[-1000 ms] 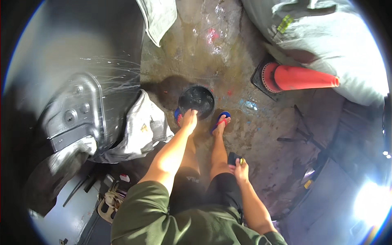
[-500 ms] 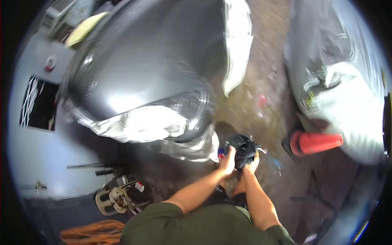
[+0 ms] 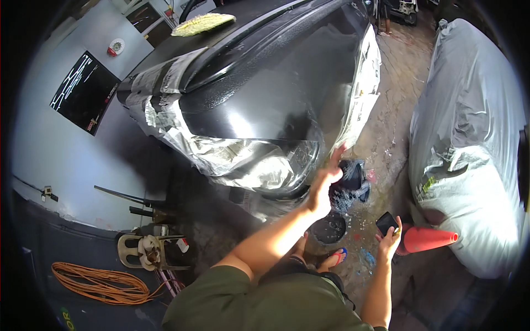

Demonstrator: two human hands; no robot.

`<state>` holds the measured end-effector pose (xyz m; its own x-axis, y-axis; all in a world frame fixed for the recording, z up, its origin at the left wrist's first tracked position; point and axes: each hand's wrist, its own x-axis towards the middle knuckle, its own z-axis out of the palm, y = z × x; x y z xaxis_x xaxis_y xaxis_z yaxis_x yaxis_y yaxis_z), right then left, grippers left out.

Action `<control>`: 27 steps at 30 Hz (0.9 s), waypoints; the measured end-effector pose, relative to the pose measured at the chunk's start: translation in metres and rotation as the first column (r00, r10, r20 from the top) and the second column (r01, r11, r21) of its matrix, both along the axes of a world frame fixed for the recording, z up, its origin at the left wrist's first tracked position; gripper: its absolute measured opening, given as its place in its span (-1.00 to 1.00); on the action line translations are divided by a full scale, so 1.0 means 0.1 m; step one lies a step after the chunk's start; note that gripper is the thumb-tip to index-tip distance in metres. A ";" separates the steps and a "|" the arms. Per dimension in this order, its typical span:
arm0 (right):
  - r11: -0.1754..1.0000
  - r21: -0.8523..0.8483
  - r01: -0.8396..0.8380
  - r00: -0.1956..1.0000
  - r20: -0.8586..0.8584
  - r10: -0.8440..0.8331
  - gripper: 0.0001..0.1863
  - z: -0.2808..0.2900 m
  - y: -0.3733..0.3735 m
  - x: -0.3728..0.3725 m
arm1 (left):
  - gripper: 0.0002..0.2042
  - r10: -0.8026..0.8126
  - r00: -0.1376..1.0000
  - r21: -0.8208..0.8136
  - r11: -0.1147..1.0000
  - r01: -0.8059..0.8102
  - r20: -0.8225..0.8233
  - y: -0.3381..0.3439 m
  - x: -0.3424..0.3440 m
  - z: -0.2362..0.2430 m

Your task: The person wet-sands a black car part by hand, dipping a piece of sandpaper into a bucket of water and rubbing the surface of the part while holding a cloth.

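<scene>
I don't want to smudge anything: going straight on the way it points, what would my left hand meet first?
Probably the white masking paper edging the dark car panel, ahead of your left hand; the depth between them is unclear.

Dark cloth (image 3: 349, 196) — crumpled (bluish where lit); flat black block (image 3: 386, 223) — held, tilted.

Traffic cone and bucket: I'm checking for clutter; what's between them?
Head view: the right hand, holding a flat black object, appears between cone and bucket, above spotted floor.
</scene>
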<state>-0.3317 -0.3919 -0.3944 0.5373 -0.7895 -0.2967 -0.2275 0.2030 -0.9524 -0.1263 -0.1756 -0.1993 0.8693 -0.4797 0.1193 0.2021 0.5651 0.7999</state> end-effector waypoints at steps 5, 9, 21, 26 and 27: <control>0.942 0.286 -0.173 0.978 -0.062 0.199 -0.42 0.34 0.34 0.12 | -0.61 0.236 0.894 0.058 0.959 -0.278 0.382 0.59 0.70 1.75; 0.829 0.384 -0.407 0.898 0.335 0.286 -0.29 0.81 0.86 0.64 | -0.50 -0.009 0.333 0.273 0.591 -0.759 0.943 0.94 1.17 2.84; 0.636 -0.744 -0.203 0.774 0.277 0.570 -0.30 2.64 2.62 2.39 | -0.35 -0.972 -0.127 0.343 0.189 -0.920 0.195 0.78 2.04 2.77; 0.422 -0.862 -0.279 0.726 0.098 0.680 -0.10 3.13 3.18 2.24 | -0.41 -0.948 -0.192 0.361 0.277 -0.890 0.254 0.71 2.19 2.83; 0.471 -0.857 -0.209 0.795 0.131 0.592 -0.13 3.21 3.17 2.31 | -0.41 -0.949 -0.205 0.353 0.282 -0.892 0.240 0.68 2.21 2.86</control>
<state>-0.1011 -0.0748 -0.0730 0.7613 -0.2474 0.5994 0.3189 -0.6620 -0.6783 0.0943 -0.1072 0.0867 0.2021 -0.9770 -0.0683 -0.8675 -0.1462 -0.4755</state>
